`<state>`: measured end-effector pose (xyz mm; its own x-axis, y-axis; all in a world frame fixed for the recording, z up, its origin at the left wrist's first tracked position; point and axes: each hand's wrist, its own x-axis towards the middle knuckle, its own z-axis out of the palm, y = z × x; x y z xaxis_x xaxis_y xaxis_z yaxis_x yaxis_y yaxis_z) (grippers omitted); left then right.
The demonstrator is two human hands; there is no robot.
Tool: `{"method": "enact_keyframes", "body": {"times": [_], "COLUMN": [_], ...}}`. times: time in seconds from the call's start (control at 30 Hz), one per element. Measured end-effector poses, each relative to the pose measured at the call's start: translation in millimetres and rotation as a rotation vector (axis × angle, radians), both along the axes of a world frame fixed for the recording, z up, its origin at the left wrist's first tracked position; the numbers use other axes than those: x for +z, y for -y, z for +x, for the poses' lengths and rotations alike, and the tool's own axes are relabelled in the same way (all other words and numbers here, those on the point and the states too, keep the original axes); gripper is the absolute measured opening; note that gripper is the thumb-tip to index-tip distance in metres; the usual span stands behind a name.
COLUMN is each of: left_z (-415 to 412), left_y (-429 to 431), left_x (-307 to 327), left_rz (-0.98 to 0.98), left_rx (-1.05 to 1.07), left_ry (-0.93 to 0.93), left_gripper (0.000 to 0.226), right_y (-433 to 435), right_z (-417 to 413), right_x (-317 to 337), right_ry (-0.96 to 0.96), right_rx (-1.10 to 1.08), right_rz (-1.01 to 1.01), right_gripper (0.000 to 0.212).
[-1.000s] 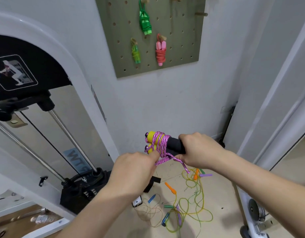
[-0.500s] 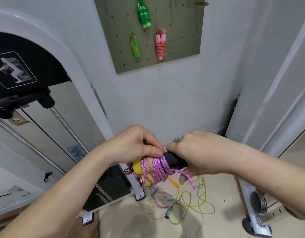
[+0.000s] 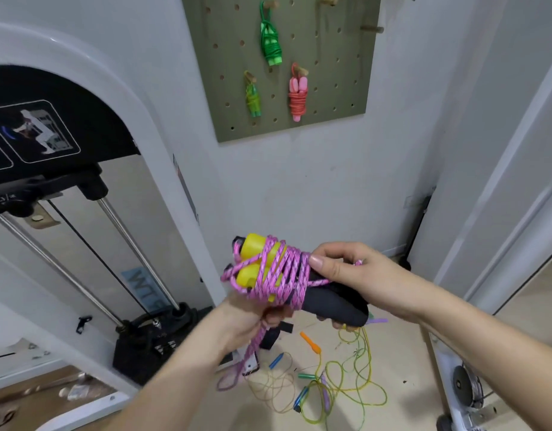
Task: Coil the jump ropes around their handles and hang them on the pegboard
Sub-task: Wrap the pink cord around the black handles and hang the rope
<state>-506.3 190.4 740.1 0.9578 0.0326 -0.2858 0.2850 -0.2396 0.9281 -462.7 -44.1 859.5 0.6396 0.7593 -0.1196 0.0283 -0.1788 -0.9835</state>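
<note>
Right hand (image 3: 358, 275): fingers curled round the black handles (image 3: 330, 303), thumb pressing the pink rope (image 3: 284, 272) coils.
Left hand (image 3: 246, 325): 7 o'clock under the bundle, pinching the rope's hanging tail.
Open room: bare wall (image 3: 299, 188) up to the pegboard (image 3: 330, 88) at 12 o'clock.
Pegboard: three hung ropes (image 3: 271, 45); bare pegs (image 3: 371, 28) at upper right.
Sides: gym machine (image 3: 82, 150) 9 o'clock, door frame (image 3: 501, 181) 3 o'clock.
Floor: tangled ropes (image 3: 340, 377), 6 o'clock.

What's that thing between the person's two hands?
In the head view, a pink jump rope coiled round its two black, yellow-capped handles. The right hand grips the handles; the left hand holds the rope's loose tail beneath.
</note>
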Motion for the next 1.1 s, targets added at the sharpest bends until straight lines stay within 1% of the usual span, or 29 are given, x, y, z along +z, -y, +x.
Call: {"method": "enact_keyframes", "body": {"times": [0.03,0.07,0.1,0.13,0.17,0.2,0.27,0.37,0.4,0.43,0.5,0.53,0.57,0.63,0.67,0.73,0.77,0.83,0.9,0.93,1.0,1.1], "left_z": [-12,-23,-29,-28,-28,-29,-34,-45,-48,-51,-58,-59,-61,-61,-61,-60,-58,-53,-43,-38,-31,-21], "left_y": [26,50,61,59,58,54,52,54,55,57,61,64,66,64,61,55,51,47,40,38,33,32], "left_x": [25,39,45,40,38,35,39,42,42,45,58,63,72,86,90,98,100,107,111,114,119,121], "left_rz": [-0.044,-0.178,-0.200,-0.184,-0.181,-0.116,-0.090,-0.027,0.094,0.308,0.875,1.093,1.234,1.421,1.478,1.500,1.493,1.502,1.476,1.433,1.332,1.233], "left_rx": [0.043,0.000,0.007,0.058,0.092,0.118,0.144,0.134,0.123,0.076,-0.069,-0.115,-0.157,-0.275,-0.319,-0.349,-0.355,-0.389,-0.409,-0.410,-0.402,-0.451], "left_ry": [0.010,0.009,0.055,0.110,0.121,0.094,0.079,0.107,0.123,0.143,0.191,0.201,0.215,0.356,0.441,0.593,0.643,0.742,0.831,0.841,0.840,0.868], "left_gripper": [0.032,0.041,0.047,0.050,0.051,0.050,0.044,0.022,0.019,0.019,0.022,0.025,0.031,0.045,0.046,0.037,0.033,0.024,0.017,0.017,0.027,0.030], "right_y": [0,-1,-2,-3,-4,-5,-9,-13,-13,-13,-14,-14,-14,-16,-16,-16,-16,-16,-17,-17,-17,-18], "right_z": [0,-1,-2,-2,-3,-3,-1,6,9,11,13,13,12,9,8,8,8,8,5,2,-2,-2], "right_x": [-3,-5,-10,-14,-18,-21,-27,-30,-32,-34,-38,-40,-42,-45,-45,-42,-39,-34,-29,-27,-25,-22], "right_ry": [-0.052,-0.084,-0.105,-0.115,-0.114,-0.111,-0.100,-0.084,-0.075,-0.056,0.003,0.044,0.090,0.194,0.280,0.471,0.515,0.534,0.625,0.673,0.724,0.713], "right_rx": [-0.007,-0.016,-0.029,-0.046,-0.065,-0.088,-0.147,-0.268,-0.311,-0.351,-0.403,-0.411,-0.411,-0.379,-0.347,-0.267,-0.232,-0.164,-0.107,-0.098,-0.104,-0.099], "right_rz": [-0.004,-0.012,-0.016,-0.023,-0.037,-0.050,-0.066,-0.066,-0.069,-0.085,-0.143,-0.181,-0.219,-0.268,-0.311,-0.439,-0.481,-0.510,-0.550,-0.545,-0.476,-0.451], "right_gripper": [0.037,0.038,0.039,0.040,0.040,0.041,0.042,0.039,0.040,0.041,0.042,0.043,0.043,0.043,0.043,0.043,0.043,0.039,0.033,0.036,0.045,0.035]}}
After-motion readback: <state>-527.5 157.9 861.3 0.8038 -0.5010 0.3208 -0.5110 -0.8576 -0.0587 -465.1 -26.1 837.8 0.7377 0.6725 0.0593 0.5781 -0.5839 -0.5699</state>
